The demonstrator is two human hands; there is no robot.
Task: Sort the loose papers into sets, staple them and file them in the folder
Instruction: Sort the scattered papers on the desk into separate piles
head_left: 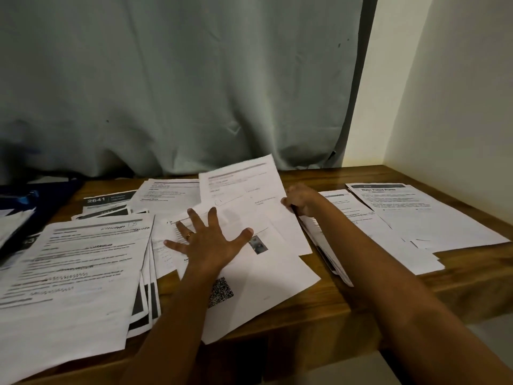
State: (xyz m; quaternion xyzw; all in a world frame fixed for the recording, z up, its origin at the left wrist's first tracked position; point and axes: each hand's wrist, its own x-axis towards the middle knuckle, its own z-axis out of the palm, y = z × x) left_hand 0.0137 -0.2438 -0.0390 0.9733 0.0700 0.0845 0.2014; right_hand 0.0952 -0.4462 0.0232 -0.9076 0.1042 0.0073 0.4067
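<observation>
Loose printed papers cover a wooden table [319,309]. My left hand [208,240] lies flat with fingers spread on a sheet with a QR code [263,287] in the middle pile. My right hand [301,200] pinches the right edge of a white form sheet [244,195], which is lifted and tilted above the middle pile. A thick stack of text pages [72,273] lies at the left front. Two more sets lie at the right: one [369,234] beside my right forearm, another headed in bold [422,215] further right. No stapler is visible.
A dark blue folder [47,195] lies at the far left with papers on it. Sheets with black headers [108,204] sit behind the left stack. A grey-green curtain [180,93] hangs behind the table; a cream wall [444,107] bounds the right. The table's front edge is close.
</observation>
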